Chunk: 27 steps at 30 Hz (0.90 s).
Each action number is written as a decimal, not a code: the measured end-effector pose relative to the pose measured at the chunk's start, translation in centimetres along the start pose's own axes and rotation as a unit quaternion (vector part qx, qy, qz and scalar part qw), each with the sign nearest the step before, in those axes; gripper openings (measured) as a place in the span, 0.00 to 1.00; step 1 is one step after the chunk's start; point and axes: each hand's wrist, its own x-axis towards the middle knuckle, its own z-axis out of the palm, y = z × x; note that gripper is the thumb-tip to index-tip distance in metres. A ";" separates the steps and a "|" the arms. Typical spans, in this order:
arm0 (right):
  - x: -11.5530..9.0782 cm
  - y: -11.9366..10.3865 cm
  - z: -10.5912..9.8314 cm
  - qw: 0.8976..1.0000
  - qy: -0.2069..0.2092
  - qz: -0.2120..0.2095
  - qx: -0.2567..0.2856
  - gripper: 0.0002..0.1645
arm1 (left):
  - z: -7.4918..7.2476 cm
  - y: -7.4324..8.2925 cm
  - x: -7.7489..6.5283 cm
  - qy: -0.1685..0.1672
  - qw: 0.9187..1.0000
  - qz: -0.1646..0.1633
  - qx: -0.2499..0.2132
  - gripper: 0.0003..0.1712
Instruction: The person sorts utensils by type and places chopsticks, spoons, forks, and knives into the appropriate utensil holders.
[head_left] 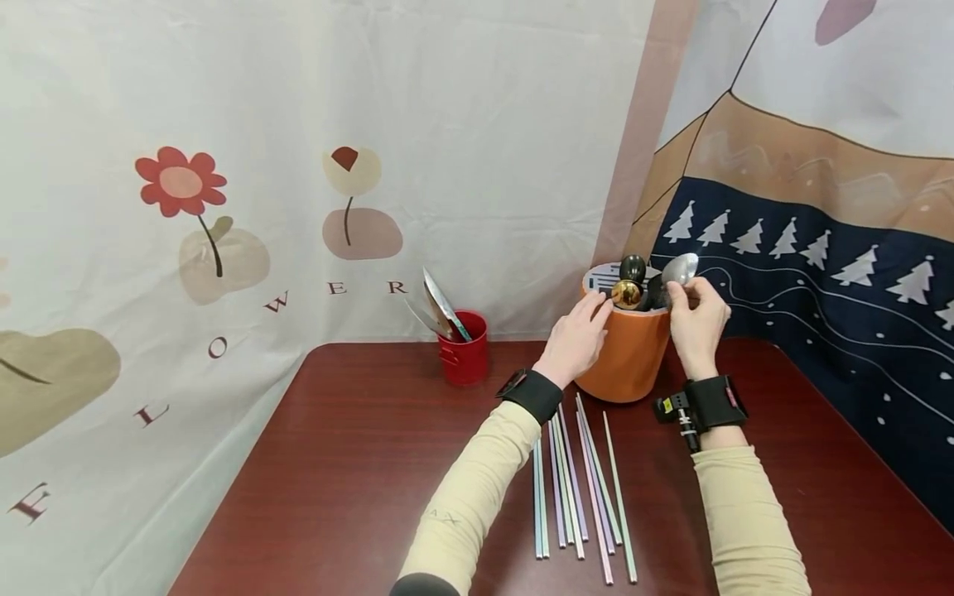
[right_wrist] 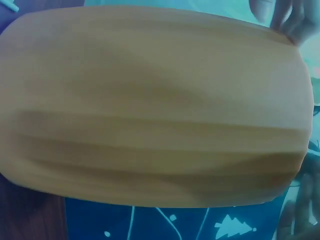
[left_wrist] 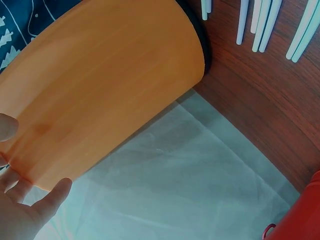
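Note:
A tall orange canister stands near the table's back edge. My left hand grips its rim at the left, fingers over the edge and thumb near the outer wall; in the left wrist view part of that hand shows at the lower left. At the rim's right side, my right hand pinches a silver spoon just below its upturned bowl. The spoon's lower handle is hidden. A gold spoon-like utensil and a dark one stick up from the canister.
Several pale pastel chopsticks lie on the dark red table in front of the canister. To its left stands a red bucket holding knives. Printed cloth hangs behind the table.

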 end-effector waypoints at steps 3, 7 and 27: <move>0.0 -0.2 0.2 1.000 -0.014 -0.004 -0.022 0.15 | -0.1 0.0 0.1 -0.001 1.000 0.000 0.001 0.25; 0.1 -0.4 0.3 0.999 -0.030 -0.001 -0.028 0.16 | -0.3 0.1 0.1 -0.004 1.000 -0.005 0.000 0.25; 0.1 0.1 0.7 0.999 0.007 -0.032 0.030 0.16 | -0.4 0.8 -0.1 -0.020 0.999 -0.008 0.031 0.25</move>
